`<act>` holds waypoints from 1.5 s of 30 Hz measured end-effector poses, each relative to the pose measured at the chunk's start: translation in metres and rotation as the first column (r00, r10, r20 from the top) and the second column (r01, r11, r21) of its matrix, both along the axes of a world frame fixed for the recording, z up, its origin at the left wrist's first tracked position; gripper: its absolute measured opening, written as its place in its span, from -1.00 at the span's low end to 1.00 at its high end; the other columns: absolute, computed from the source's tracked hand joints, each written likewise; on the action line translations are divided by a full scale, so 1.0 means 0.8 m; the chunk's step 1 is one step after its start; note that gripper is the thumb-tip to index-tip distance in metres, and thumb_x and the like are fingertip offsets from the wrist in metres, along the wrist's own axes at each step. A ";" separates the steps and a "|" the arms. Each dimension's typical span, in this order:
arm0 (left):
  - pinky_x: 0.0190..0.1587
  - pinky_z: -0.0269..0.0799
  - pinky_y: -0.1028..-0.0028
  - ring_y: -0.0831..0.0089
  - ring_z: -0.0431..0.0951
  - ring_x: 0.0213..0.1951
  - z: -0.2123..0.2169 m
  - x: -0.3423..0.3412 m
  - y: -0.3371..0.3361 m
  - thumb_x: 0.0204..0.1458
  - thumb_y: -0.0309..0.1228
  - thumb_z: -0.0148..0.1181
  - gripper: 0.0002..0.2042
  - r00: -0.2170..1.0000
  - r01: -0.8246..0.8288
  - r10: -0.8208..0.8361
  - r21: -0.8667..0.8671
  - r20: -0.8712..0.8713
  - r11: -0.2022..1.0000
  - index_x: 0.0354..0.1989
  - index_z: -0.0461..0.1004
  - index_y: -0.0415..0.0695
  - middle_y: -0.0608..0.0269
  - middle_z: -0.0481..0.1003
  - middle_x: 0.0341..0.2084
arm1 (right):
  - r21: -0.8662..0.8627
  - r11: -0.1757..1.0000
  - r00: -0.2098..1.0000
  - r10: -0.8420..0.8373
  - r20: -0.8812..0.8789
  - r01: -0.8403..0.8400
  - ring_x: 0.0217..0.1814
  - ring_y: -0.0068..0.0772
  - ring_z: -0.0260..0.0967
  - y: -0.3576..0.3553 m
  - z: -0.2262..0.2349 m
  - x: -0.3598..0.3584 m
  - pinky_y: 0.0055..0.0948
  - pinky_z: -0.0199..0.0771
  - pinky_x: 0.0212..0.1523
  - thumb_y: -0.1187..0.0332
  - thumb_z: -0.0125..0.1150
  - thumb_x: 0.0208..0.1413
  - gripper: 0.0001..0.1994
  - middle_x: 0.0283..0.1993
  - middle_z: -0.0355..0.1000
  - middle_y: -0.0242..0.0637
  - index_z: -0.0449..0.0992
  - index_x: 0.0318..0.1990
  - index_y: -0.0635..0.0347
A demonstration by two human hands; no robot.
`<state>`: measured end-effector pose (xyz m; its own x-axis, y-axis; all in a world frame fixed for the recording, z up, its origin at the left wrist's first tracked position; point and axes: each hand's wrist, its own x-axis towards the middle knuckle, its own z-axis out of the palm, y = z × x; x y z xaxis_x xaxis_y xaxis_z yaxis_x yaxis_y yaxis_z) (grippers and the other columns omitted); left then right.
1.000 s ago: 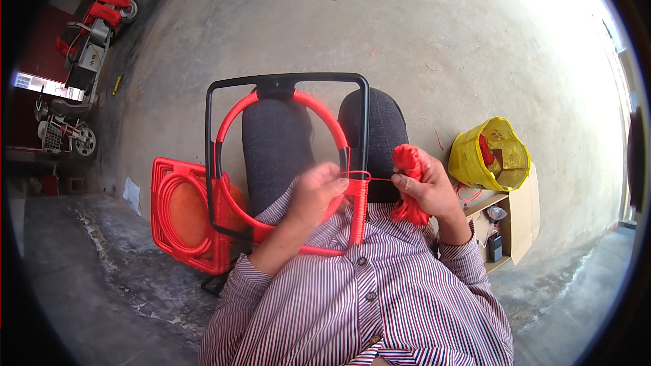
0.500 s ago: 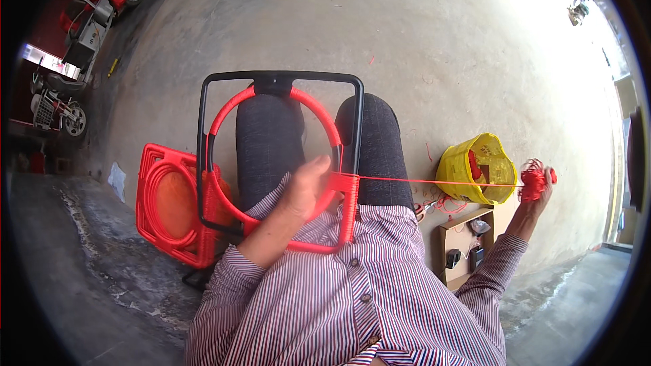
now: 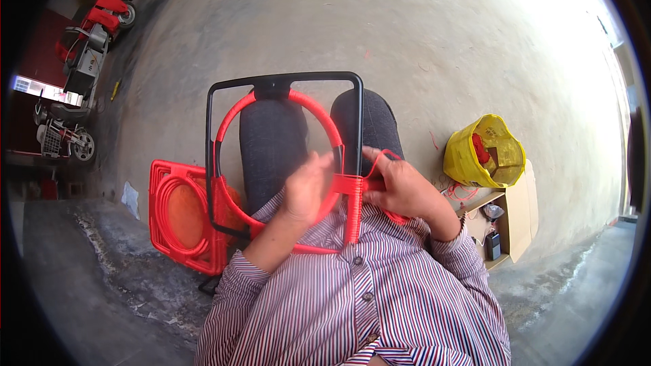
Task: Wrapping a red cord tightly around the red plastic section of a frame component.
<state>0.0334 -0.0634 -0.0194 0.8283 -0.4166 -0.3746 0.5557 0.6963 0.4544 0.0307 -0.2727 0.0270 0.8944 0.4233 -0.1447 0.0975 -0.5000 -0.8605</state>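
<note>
A black metal frame (image 3: 285,80) with a round hoop (image 3: 319,112) inside it rests on my lap. The hoop and the frame's right bar are wrapped in red cord (image 3: 354,210). My left hand (image 3: 306,188) grips the hoop at its lower right, next to the wrapped bar. My right hand (image 3: 400,186) is back against that bar, closed on a bundle of red cord (image 3: 393,215) with a loop running over the fingers.
A finished red-wrapped frame (image 3: 182,213) leans on the floor at my left. A yellow bag (image 3: 485,152) with red cord and an open cardboard box (image 3: 508,213) stand at my right. Small red vehicles (image 3: 88,47) are parked at the far left on the concrete floor.
My right hand, stretched far out to the right with the cord pulled taut half a second ago, has come back to the frame's right bar. My left hand stays on the hoop.
</note>
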 end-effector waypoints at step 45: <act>-0.05 0.48 0.40 0.33 0.55 -0.20 0.006 0.007 -0.005 -0.08 -0.49 -0.18 -0.63 0.987 0.063 -0.105 0.302 0.125 0.951 -0.07 0.33 -0.36 0.00 0.50 -0.20 | 0.345 0.879 0.866 -0.135 -0.481 0.329 -0.63 -0.69 0.27 -0.019 -0.030 0.007 -0.62 0.27 -0.60 0.36 0.32 0.08 -0.84 -0.62 0.35 -0.50 0.49 -0.39 0.23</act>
